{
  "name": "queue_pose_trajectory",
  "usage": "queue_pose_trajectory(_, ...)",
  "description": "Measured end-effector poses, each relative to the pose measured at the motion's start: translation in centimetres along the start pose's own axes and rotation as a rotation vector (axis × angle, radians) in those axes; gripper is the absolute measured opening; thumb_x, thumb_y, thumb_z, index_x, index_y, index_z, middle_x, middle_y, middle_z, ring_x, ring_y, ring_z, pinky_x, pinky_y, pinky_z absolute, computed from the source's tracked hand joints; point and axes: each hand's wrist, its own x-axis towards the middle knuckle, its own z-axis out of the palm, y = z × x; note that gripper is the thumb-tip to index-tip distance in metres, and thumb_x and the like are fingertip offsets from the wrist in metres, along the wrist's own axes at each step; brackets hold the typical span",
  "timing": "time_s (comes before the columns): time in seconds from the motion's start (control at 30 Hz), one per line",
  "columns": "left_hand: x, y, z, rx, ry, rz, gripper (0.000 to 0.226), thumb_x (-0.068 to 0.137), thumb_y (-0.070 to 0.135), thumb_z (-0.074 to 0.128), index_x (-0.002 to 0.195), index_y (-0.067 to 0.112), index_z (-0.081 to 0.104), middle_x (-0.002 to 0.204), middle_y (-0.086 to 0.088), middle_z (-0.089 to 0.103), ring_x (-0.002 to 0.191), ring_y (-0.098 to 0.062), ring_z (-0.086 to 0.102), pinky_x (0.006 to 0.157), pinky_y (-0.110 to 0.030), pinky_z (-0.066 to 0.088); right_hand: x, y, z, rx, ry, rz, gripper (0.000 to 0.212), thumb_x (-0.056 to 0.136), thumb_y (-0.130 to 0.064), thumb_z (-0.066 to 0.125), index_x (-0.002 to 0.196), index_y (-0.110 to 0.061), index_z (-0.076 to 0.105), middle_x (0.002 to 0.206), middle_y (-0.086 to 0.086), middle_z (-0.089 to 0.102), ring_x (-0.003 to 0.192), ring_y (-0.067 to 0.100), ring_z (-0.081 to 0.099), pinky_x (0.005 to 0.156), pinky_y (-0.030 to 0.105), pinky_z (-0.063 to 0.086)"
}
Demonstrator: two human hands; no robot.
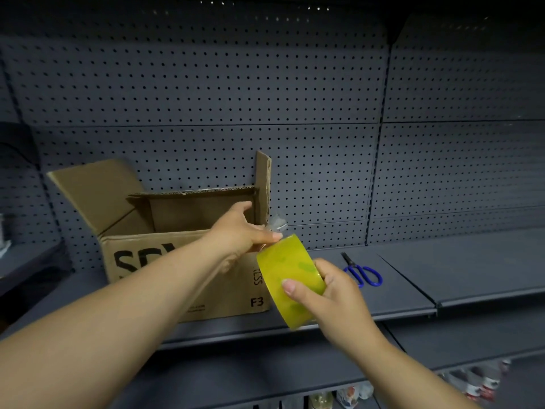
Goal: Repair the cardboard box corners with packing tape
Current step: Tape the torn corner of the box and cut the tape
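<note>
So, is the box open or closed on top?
Open. On the box, the left flap leans outward, the right flap stands upright, and the inside shows.
</note>
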Motion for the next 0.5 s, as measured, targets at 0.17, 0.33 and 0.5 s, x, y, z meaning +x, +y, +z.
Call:
queue_pose_trajectory(0.17,0.0,0.1,-0.1,0.060,0.019,0.079,0.089,0.064,0.006,0.081,0.138,0.017,0.032,0.085,-0.009,0.072,0.072,-0.017,0.066,0.064,-0.025,0.052,0.3,0.3,-0.2,0.031,-0.014,-0.013,0.010,0.067,-0.038,0.069,0.076,-0.039,0.067,0.068,-0.015,0.070,0.062,-0.003,0.061,0.056,0.014,0.047)
queue_pose_trajectory(0.33,0.2,1.0,-1.0,-0.086,-0.133,-0.062,0.060,0.068,-0.002,0.073,0.120,0.019,0.051,0.082,-0.003,0.066,0.076,-0.019,0.053,0.066,-0.027,0.042,0.8,0.4,-0.9,-0.009,-0.050,-0.030,0.013,0.066,-0.036,0.071,0.078,-0.037,0.067,0.074,-0.013,0.071,0.068,0.001,0.063,0.061,0.018,0.050)
queue_pose_trajectory(0.5,0.3,2.3,-1.6,-0.029,-0.260,-0.035,0.023,0.068,0.002,0.069,0.086,0.015,0.062,0.053,0.009,0.060,0.053,-0.007,0.051,0.054,-0.019,0.038,1.5,-0.1,-1.7,-0.110,-0.067,-0.108,0.014,0.070,-0.030,0.073,0.071,-0.037,0.061,0.067,-0.025,0.065,0.060,-0.010,0.056,0.055,0.005,0.041)
